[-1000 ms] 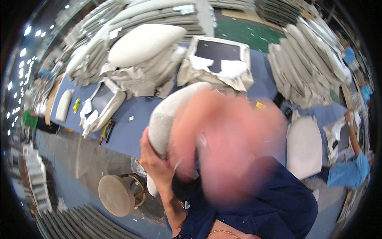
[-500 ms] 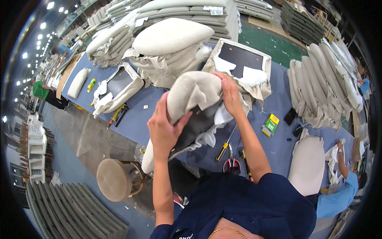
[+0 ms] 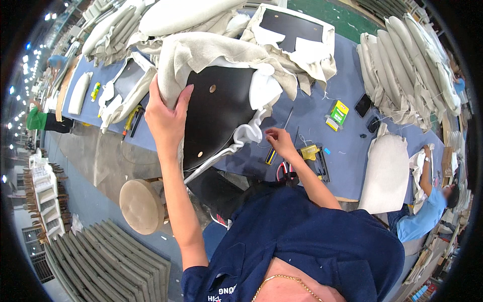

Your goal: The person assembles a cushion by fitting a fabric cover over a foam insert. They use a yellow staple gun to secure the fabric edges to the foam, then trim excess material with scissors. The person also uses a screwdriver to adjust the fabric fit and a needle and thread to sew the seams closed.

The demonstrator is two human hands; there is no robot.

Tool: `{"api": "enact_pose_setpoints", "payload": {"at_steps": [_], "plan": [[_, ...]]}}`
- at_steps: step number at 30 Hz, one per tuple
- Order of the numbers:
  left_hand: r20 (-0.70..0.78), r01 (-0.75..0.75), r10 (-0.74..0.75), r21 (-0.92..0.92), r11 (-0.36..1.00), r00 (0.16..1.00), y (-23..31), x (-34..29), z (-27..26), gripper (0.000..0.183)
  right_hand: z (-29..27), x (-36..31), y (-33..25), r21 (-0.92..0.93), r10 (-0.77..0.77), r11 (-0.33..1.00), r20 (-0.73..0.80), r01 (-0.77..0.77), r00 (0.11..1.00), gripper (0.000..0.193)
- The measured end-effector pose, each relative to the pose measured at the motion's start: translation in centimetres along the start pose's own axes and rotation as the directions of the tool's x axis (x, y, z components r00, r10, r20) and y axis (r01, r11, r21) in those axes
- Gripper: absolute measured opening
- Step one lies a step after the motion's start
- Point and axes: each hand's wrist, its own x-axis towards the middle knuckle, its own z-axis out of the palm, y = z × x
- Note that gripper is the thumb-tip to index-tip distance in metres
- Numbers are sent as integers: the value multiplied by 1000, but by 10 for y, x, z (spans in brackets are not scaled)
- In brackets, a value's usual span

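Note:
My left hand (image 3: pixel 168 115) grips the left edge of a chair cushion (image 3: pixel 171 58), its thumb on the black underside and its fingers round the beige fabric. The cushion is tilted up, showing a black backing board (image 3: pixel 219 113) with round holes. Loose beige fabric hangs over its top, and white wadding (image 3: pixel 246 133) curls along its right edge. My right hand (image 3: pixel 282 143) is off the cushion, fingers loosely bent with nothing visible in them. It hovers over a screwdriver (image 3: pixel 270 156) with a yellow and black handle, lying on the blue table. Red-handled pliers (image 3: pixel 285 171) lie nearby.
Beyond the screwdriver lie a yellow staple gun (image 3: pixel 312 153), a green and yellow box (image 3: pixel 338 115) and a phone (image 3: pixel 363 105). Another upturned cushion (image 3: pixel 292 27) and stacked cushions (image 3: pixel 402 75) crowd the table. A round stool (image 3: pixel 142 206) stands lower left; a co-worker (image 3: pixel 421 216) works at right.
My right hand has let go of the cushion and moved down beside the screwdriver. My left hand has shifted left and up with the cushion, whose black underside now shows more.

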Motion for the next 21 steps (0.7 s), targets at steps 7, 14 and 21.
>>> {"api": "enact_pose_setpoints", "payload": {"at_steps": [7,14,21], "plan": [[-37,-1,2,33,999,999,2,-14,-4,64,-22,47,-21,33,-246,962,-338,272,909,25],[-38,-32,31,-13,999,999,19,-32,-12,67,-23,88,-86,-480,-258,875,-353,63,899,45],[-86,-64,68,45,997,994,28,-51,-24,70,-15,128,-62,-751,-597,630,-305,198,742,29]]}}
